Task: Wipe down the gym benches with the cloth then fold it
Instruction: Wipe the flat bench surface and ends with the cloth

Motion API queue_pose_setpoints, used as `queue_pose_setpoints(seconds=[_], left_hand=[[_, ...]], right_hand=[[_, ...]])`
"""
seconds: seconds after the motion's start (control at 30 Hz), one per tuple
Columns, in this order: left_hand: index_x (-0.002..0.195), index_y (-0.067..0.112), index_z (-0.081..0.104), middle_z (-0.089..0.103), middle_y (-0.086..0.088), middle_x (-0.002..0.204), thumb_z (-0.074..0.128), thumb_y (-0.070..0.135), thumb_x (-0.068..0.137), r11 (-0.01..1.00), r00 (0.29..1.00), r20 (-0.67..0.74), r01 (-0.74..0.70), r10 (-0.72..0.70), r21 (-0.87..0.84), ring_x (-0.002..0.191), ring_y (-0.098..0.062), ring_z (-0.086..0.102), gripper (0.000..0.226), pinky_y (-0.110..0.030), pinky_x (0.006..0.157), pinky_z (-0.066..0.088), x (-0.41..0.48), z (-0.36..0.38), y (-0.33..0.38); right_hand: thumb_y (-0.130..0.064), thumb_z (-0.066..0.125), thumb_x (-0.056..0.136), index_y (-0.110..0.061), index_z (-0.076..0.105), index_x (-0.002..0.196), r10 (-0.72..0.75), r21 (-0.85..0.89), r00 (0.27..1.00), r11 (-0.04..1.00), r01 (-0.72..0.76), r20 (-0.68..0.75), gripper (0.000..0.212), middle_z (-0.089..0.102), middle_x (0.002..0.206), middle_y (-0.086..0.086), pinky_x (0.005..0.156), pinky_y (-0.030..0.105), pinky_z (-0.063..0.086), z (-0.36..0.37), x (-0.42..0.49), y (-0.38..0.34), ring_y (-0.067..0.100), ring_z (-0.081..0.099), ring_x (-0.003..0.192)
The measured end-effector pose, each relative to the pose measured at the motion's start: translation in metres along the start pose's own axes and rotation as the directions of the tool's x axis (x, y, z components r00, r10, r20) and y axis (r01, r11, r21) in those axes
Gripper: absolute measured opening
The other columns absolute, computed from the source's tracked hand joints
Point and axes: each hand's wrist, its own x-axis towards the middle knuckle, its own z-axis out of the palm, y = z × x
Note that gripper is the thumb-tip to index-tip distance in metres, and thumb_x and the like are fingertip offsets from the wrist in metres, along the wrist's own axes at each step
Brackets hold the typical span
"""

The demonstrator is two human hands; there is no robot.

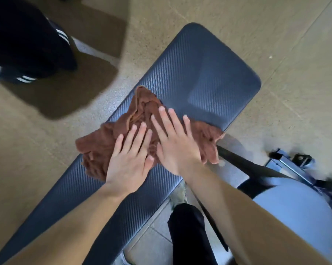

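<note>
No brand, label or writing can be read anywhere in this view; the nearest thing to a mark is a set of white stripes on the dark trousers of a second person standing on the floor at the upper left, and the stripes are too smeared by motion to count with any confidence, perhaps three in each of two groups. One bench shows, its dark pad with a fine ribbed weave running diagonally from the lower left to the upper right, with rounded corners at the far end. One cloth lies on it, brown, crumpled and spread across the full width of the pad about midway along, its left and right edges reaching to or just past the pad's sides. Two hands press on the cloth. The left hand lies flat, palm down, fingers straight and slightly spread, gripping nothing and only bearing down on the fabric. The right hand is likewise flat and splayed, just beside the left with the thumbs nearly touching, its fingertips reaching a little farther up the cloth. Both forearms are bare. At the right edge a metal frame with a black knob stands on the floor near a pale rounded cushion. The wearer's own dark trouser leg shows below the bench.
</note>
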Motion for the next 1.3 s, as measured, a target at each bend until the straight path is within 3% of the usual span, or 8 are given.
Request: queue_pose_setpoints(seconds=[0.27, 0.5, 0.7, 0.8, 0.87, 1.0, 1.13, 1.3], left_hand=[[0.159, 0.021, 0.012, 0.005, -0.009, 0.167, 0.021, 0.043, 0.103, 0.994, 0.968, -0.227, 0.095, -0.104, -0.052, 0.154, -0.032, 0.006, 0.061, -0.054, 0.122, 0.011, 0.187, -0.052, 0.064], [0.159, 0.021, 0.015, 0.006, -0.003, 0.168, 0.028, 0.036, 0.101, 0.985, 0.965, -0.197, -0.172, 0.173, 0.021, 0.154, -0.026, 0.007, 0.061, -0.048, 0.124, 0.009, 0.205, -0.067, 0.103], [0.154, 0.013, 0.032, 0.014, -0.006, 0.166, 0.042, 0.036, 0.098, 0.968, 0.967, -0.051, -0.248, 0.25, 0.048, 0.152, -0.026, 0.018, 0.062, -0.046, 0.121, 0.022, 0.072, -0.032, 0.046], [0.136, 0.014, 0.057, 0.044, -0.013, 0.15, 0.062, 0.039, 0.086, 0.98, 0.969, -0.143, -0.2, 0.201, 0.023, 0.129, -0.035, 0.046, 0.056, -0.051, 0.102, 0.044, 0.059, -0.028, 0.018], [0.139, 0.023, 0.056, 0.044, -0.014, 0.149, 0.063, 0.049, 0.082, 0.986, 0.978, -0.133, -0.151, 0.16, 0.071, 0.129, -0.039, 0.044, 0.063, -0.054, 0.103, 0.04, 0.071, -0.032, 0.008], [0.156, 0.027, 0.027, 0.024, -0.012, 0.162, 0.042, 0.051, 0.095, 0.983, 0.982, -0.103, -0.146, 0.157, 0.111, 0.15, -0.034, 0.018, 0.068, -0.055, 0.12, 0.018, 0.099, -0.034, 0.013], [0.159, 0.019, 0.012, 0.012, -0.01, 0.166, 0.028, 0.043, 0.102, 0.993, 0.976, -0.189, 0.114, -0.107, 0.027, 0.153, -0.028, 0.01, 0.064, -0.051, 0.122, 0.014, 0.138, -0.045, 0.034], [0.154, 0.013, 0.029, 0.038, -0.012, 0.156, 0.026, 0.039, 0.1, 0.89, 0.855, -0.248, 0.43, -0.456, -0.153, 0.142, -0.029, 0.037, 0.06, -0.048, 0.115, 0.027, 0.2, -0.062, 0.052]], right_hand=[[-0.042, 0.023, 0.099, -0.023, 0.011, 0.16, 0.174, -0.034, 0.972, 0.983, -0.181, -0.16, 0.065, 0.001, 0.169, 0.004, 0.123, 0.056, 0.003, -0.065, 0.094, 0.158, 0.031, -0.001, 0.154], [-0.039, 0.02, 0.1, -0.022, 0.005, 0.161, 0.503, 0.109, 0.842, 0.865, -0.491, -0.197, 0.064, -0.004, 0.169, 0.004, 0.123, 0.056, 0.007, -0.042, 0.032, 0.152, 0.031, -0.003, 0.154], [-0.044, 0.035, 0.1, -0.018, -0.003, 0.159, 0.186, -0.012, 0.982, 0.982, -0.186, -0.013, 0.075, -0.014, 0.167, 0.008, 0.122, 0.056, 0.0, -0.006, -0.031, 0.072, 0.032, -0.014, 0.153], [-0.052, 0.038, 0.097, -0.026, 0.016, 0.159, -0.08, -0.04, 0.997, 0.996, 0.08, 0.005, 0.071, 0.001, 0.169, 0.005, 0.12, 0.055, 0.012, -0.014, -0.013, 0.086, 0.031, 0.001, 0.154], [-0.066, 0.041, 0.088, -0.035, 0.026, 0.156, -0.18, -0.096, 0.983, 0.979, 0.182, 0.028, 0.076, 0.005, 0.169, 0.003, 0.116, 0.057, 0.019, -0.026, 0.005, 0.111, 0.034, 0.01, 0.153], [-0.076, 0.038, 0.085, -0.044, 0.019, 0.156, -0.152, -0.151, 0.988, 0.977, 0.149, -0.003, 0.08, -0.003, 0.169, 0.002, 0.116, 0.063, 0.016, -0.041, 0.033, 0.138, 0.042, 0.002, 0.151], [-0.065, 0.025, 0.095, -0.035, 0.016, 0.158, -0.006, -0.146, 0.995, 0.989, -0.009, -0.102, 0.07, -0.003, 0.169, 0.005, 0.117, 0.062, 0.014, -0.061, 0.081, 0.134, 0.04, -0.001, 0.153], [-0.046, 0.019, 0.095, -0.028, 0.026, 0.156, -0.136, -0.156, 0.987, 0.98, 0.121, -0.088, 0.064, 0.02, 0.165, 0.002, 0.118, 0.055, 0.016, -0.096, 0.157, 0.136, 0.031, 0.016, 0.151]])
